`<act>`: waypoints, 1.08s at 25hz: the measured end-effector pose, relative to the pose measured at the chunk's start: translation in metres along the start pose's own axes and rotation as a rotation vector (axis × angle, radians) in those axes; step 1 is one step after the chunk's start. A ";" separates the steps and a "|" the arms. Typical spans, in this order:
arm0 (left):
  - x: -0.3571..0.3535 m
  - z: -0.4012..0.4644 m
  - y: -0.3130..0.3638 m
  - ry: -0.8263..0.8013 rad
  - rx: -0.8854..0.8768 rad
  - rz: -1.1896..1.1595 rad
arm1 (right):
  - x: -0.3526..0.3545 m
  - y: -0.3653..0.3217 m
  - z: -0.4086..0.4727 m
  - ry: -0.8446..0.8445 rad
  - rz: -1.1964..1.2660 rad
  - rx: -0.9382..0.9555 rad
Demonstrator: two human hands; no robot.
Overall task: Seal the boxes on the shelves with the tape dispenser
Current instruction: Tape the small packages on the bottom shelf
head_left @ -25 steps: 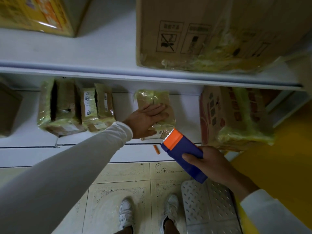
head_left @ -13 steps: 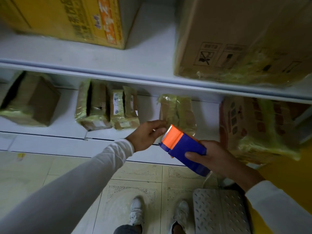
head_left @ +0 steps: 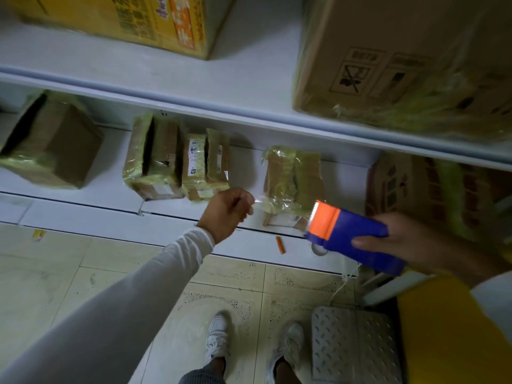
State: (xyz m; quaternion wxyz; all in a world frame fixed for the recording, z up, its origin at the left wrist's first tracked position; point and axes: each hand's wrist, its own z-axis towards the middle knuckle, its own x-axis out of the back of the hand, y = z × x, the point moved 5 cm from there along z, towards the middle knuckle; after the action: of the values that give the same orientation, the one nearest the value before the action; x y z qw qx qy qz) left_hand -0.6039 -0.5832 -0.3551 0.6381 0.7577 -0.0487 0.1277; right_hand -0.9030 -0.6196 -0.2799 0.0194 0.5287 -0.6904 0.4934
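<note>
White shelves are seen from above, two tiers, with pale floor tiles and a pair of white shoes down below. On the lower tier a row of small taped boxes is lined up, and the one being worked on looks to be the small box sat near the front edge, already wrapped in a fair bit of yellowish film.

The dispenser, blue body with an orange head and a toothed blade, is held in the right hand, fingers wrapped round the body, thumb on top. It's kept just in front of that box, not touching it as far as can be told. The left hand is curled up tight, and a strip of clear tape seems to be pinched at the fingertips, stretched across toward the blade. It's thin and see-through, so its far end can't really be made out.

So the step in hand is probably tape being pulled out, ready for the next pass. Next up, the free end would need to be pressed down onto the box, then the dispenser run across and the strip torn on the teeth. Worth noting: a little orange stick is lying on the shelf lip, and bigger boxes are parked up top.
</note>
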 end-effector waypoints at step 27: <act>-0.039 0.015 -0.010 -0.039 -0.338 0.650 | 0.016 0.049 0.053 0.001 -0.083 -0.067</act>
State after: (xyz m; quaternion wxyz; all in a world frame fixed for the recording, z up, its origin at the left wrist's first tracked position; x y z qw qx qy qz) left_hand -0.6376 -0.5997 -0.3768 0.6794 0.5888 -0.3194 0.2995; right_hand -0.9204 -0.6704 -0.3309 0.0580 0.5557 -0.6840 0.4690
